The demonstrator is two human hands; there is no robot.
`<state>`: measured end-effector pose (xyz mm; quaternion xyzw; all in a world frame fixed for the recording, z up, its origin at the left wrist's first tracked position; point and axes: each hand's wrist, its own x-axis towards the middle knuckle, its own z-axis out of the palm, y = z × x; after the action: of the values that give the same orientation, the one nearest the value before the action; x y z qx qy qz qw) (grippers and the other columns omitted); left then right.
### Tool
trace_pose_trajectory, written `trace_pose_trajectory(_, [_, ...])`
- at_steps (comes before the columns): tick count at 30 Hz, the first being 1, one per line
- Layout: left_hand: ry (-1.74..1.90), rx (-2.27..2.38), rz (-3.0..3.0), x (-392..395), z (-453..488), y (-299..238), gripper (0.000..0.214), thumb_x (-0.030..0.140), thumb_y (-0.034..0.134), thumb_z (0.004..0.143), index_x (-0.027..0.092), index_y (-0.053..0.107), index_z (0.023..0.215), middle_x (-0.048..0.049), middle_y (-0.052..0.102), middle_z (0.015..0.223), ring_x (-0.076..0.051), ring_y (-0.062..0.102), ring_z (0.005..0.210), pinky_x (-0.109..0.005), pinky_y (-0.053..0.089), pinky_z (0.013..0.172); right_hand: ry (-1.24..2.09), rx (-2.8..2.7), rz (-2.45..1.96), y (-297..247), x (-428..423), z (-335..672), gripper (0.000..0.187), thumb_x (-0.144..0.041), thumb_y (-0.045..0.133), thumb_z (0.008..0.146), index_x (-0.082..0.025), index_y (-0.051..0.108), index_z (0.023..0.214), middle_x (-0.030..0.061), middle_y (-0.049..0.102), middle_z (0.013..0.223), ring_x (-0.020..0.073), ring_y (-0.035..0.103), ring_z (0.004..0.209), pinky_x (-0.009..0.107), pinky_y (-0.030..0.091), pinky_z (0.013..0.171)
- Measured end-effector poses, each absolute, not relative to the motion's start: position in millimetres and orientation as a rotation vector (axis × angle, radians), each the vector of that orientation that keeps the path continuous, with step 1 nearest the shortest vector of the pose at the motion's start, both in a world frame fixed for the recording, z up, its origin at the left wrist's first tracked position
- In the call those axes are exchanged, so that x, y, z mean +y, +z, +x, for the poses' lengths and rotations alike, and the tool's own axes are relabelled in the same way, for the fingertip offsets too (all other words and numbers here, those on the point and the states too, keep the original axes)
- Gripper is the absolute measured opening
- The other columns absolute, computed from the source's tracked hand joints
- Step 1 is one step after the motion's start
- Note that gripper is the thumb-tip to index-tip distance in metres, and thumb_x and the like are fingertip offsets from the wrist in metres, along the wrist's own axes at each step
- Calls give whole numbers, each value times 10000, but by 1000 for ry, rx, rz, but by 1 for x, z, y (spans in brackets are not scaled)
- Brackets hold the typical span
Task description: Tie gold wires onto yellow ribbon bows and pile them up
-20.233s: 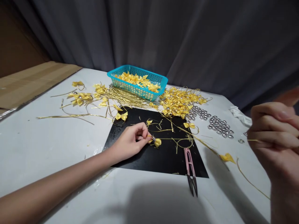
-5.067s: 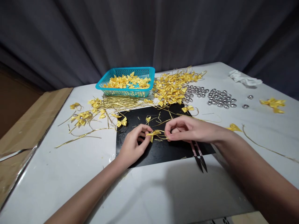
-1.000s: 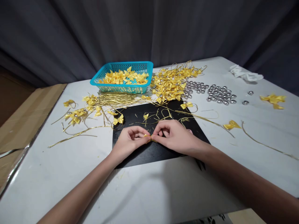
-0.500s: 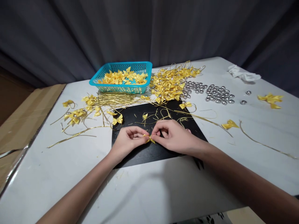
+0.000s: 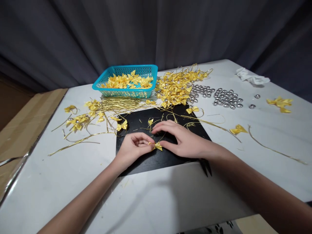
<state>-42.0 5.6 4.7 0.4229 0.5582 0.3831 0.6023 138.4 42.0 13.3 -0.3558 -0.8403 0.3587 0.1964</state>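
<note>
My left hand (image 5: pixel 133 148) pinches a small yellow ribbon bow (image 5: pixel 157 146) over the black mat (image 5: pixel 146 161). My right hand (image 5: pixel 181 139) lies just right of the bow, fingers stretched out flat toward the left, thumb near the bow. A thin gold wire runs from the bow under my right fingers. The tips of the scissors (image 5: pixel 206 167) show by my right wrist, the rest hidden under it.
A teal basket (image 5: pixel 107 92) of yellow bows stands at the back. Beside it lie a bundle of gold wires (image 5: pixel 119 104), a heap of wired bows (image 5: pixel 179 86), silver beads (image 5: pixel 225 98) and loose bows (image 5: pixel 79 118). Cardboard (image 5: pixel 21 126) borders the table's left edge.
My right hand has let go its pinch at the bow and stretched its fingers out over the mat. My left hand keeps its hold on the bow.
</note>
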Motion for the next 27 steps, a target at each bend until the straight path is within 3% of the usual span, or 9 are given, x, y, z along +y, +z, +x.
trace_pose_trajectory(3, [883, 1287, 974, 5, -42, 5, 119, 105, 761, 530, 126, 651, 572, 19, 651, 549, -58, 571, 493, -145, 463, 528, 1018, -2498, -950, 14, 49, 145, 117, -185, 561, 795, -149, 653, 859, 107, 556, 1174, 208, 471, 1123, 352, 351, 964])
trace_pose_trajectory(6, [876, 1293, 1001, 4, -42, 5, 128, 110, 765, 526, 124, 647, 574, 8, 660, 566, -63, 567, 481, -152, 461, 509, 1033, -2520, -927, 19, 56, 151, 125, -233, 569, 808, -153, 645, 749, 95, 589, 1101, 192, 528, 1024, 333, 387, 903])
trace_pose_trajectory(10, [858, 1281, 1023, 4, -43, 4, 134, 114, 768, 523, 123, 641, 566, 4, 660, 565, -63, 561, 468, -157, 462, 498, 1094, -2516, -880, 26, 59, 154, 160, -241, 532, 834, -147, 633, 754, 81, 625, 1012, 167, 565, 928, 307, 413, 851])
trace_pose_trajectory(15, [875, 1242, 1008, 5, -44, 4, 110, 133, 765, 551, 131, 661, 586, 9, 665, 556, -73, 583, 491, -162, 476, 525, 1288, -2465, -857, 30, 54, 149, 209, -226, 547, 823, -133, 610, 999, 66, 645, 1007, 142, 584, 915, 260, 440, 815])
trace_pose_trajectory(21, [892, 1232, 1000, 5, -44, 3, 95, 117, 758, 568, 123, 670, 603, 8, 671, 576, -65, 597, 521, -141, 476, 552, 1179, -2434, -792, 26, 51, 145, 93, -173, 577, 802, -120, 638, 848, 40, 647, 831, 107, 566, 741, 217, 443, 681])
trace_pose_trajectory(27, [886, 1209, 984, 5, -45, 4, 98, 113, 756, 583, 121, 662, 609, 10, 673, 581, -62, 610, 534, -127, 475, 548, 938, -2501, -669, 21, 48, 143, 104, -130, 560, 815, -139, 664, 808, 36, 642, 807, 105, 579, 760, 214, 420, 713])
